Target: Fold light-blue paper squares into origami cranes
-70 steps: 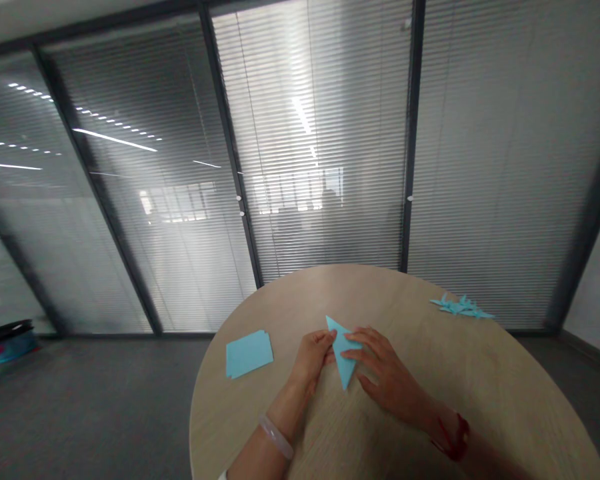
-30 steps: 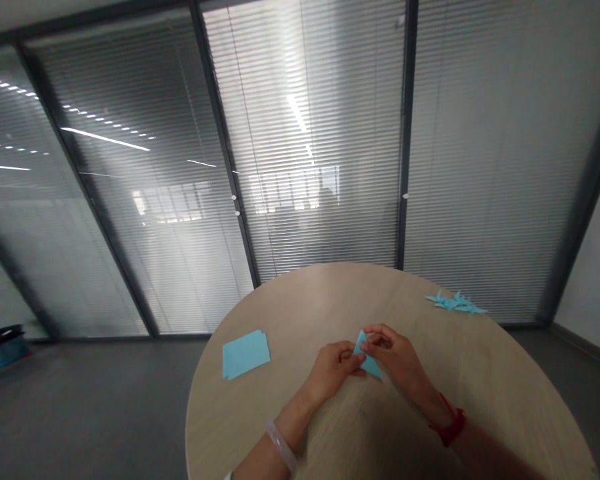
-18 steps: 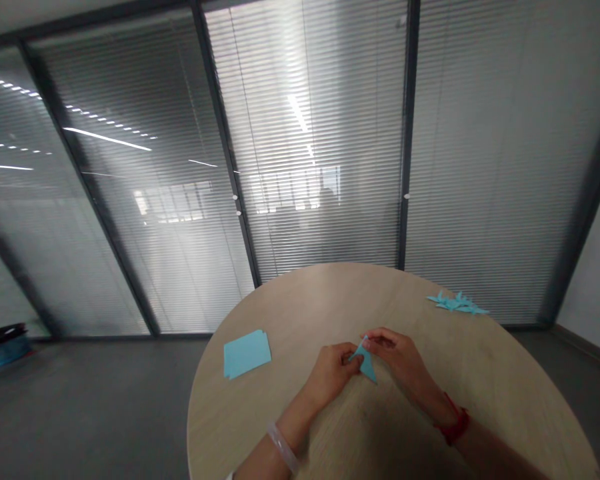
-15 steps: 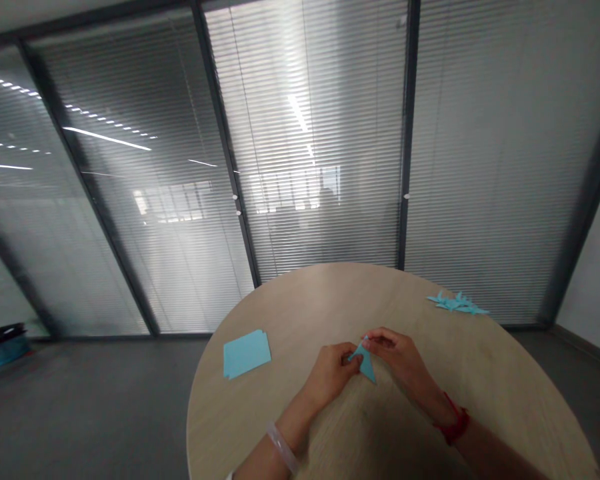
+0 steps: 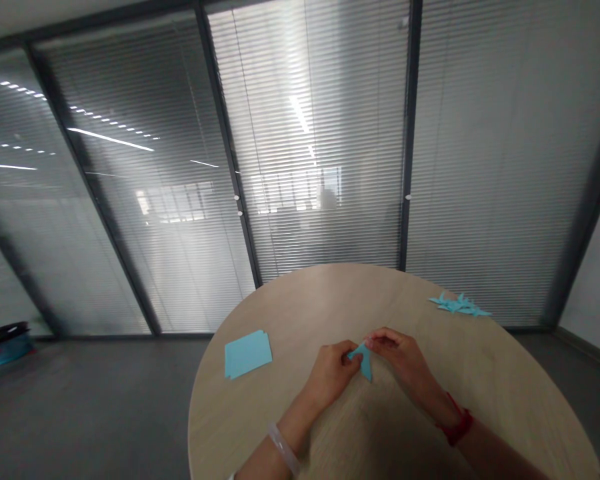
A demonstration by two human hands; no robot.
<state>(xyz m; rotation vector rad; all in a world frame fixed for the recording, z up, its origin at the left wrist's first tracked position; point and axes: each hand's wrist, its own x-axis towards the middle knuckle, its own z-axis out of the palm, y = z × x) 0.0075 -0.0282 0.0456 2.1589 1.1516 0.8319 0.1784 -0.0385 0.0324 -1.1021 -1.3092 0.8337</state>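
Observation:
Between my two hands is a small folded piece of light-blue paper (image 5: 366,366), its pointed end turned toward me. My left hand (image 5: 333,371) pinches its left side between thumb and fingers. At the paper's upper corner, the thumb and fingertips of my right hand (image 5: 397,351) are closed on it. Both hands are low over the round wooden table (image 5: 330,293). The fingers cover part of the folds.
To the left lies a stack of light-blue paper sheets (image 5: 249,355). A pile of folded light-blue paper pieces (image 5: 460,305) rests near the table's far right edge. Glass panels with blinds (image 5: 320,133) stand behind the table. Bins (image 5: 7,343) are on the floor at far left.
The folded paper has turned slightly, and its lower point now sits a little further left and looks narrower. Both hands keep their hold in nearly the same place.

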